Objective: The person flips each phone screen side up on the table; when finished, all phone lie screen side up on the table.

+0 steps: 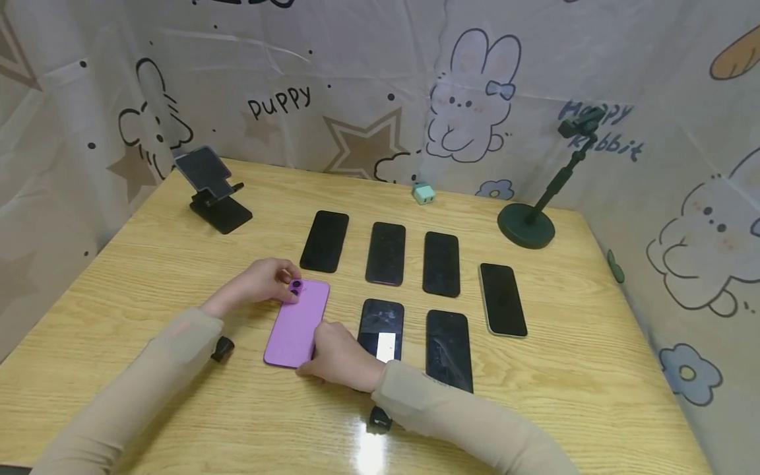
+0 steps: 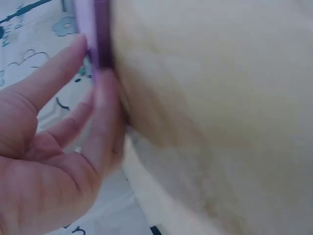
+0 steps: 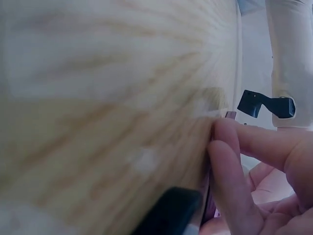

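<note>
A purple phone (image 1: 295, 326) is back side up near the table's middle, its two camera lenses at the far left corner. My left hand (image 1: 261, 282) pinches that corner between thumb and fingers; the left wrist view shows the same fingers on both sides of the phone's edge (image 2: 94, 29). At the near right corner, my right hand (image 1: 346, 356) holds the phone by its side and bottom edge. Whether the phone touches the table all along cannot be made out. Right beside my right hand lies a dark phone (image 1: 380, 320), partly covered by it.
Three black phones (image 1: 386, 254) form a row behind. Another dark phone (image 1: 448, 346) lies front right, and a light-edged one (image 1: 503, 300) farther right. A black phone stand (image 1: 221, 210) is back left, a mint charger (image 1: 424, 193) at the back, a dark green stand (image 1: 526, 225) back right.
</note>
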A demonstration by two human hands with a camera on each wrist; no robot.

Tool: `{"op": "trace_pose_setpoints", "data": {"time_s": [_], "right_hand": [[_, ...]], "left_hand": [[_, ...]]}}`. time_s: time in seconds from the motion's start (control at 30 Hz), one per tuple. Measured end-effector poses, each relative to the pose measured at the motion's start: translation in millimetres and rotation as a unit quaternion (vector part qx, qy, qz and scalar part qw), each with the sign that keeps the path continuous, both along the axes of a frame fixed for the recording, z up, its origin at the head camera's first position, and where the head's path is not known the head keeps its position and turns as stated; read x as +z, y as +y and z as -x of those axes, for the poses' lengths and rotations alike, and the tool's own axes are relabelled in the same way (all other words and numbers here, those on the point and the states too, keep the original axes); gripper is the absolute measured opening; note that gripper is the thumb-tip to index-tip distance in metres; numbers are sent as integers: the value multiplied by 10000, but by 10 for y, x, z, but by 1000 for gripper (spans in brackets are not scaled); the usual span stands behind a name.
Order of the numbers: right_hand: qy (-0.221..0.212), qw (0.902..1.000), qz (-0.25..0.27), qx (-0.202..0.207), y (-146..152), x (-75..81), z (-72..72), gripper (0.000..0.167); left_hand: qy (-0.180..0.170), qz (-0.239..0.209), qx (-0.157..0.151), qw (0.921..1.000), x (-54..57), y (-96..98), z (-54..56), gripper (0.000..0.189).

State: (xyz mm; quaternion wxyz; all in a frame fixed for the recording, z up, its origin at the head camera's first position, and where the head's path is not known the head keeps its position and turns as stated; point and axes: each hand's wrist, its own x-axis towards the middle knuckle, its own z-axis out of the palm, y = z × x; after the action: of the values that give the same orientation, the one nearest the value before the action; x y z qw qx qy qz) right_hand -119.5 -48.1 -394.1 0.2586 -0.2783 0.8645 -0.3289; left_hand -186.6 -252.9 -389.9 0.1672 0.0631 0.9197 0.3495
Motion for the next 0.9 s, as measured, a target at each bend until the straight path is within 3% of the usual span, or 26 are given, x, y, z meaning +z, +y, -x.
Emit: {"op": "trace_pose_setpoints", "data": {"time_s": [0.3, 0.47, 0.57, 0.77, 0.9], "right_hand": [[7, 10000, -79, -20, 16, 20, -14, 27], [-45, 10000, -8, -41, 31, 19, -25, 28], [-28, 10000, -1, -41, 37, 15, -27, 27], [-122, 9998, -54, -118, 49, 6, -29, 26], [-61, 9998, -110, -124, 59, 2, -28, 28]], "left_hand": [[-384, -126, 207, 9990, 55, 30, 12, 37], [-389, -27, 157, 9991, 65, 54, 8, 38], [-367, -33, 315, 9988, 63, 76, -10, 38], [-450, -324, 622, 9965, 34, 74, -54, 40], [-531, -477, 625, 9955, 16, 46, -69, 45]]}}
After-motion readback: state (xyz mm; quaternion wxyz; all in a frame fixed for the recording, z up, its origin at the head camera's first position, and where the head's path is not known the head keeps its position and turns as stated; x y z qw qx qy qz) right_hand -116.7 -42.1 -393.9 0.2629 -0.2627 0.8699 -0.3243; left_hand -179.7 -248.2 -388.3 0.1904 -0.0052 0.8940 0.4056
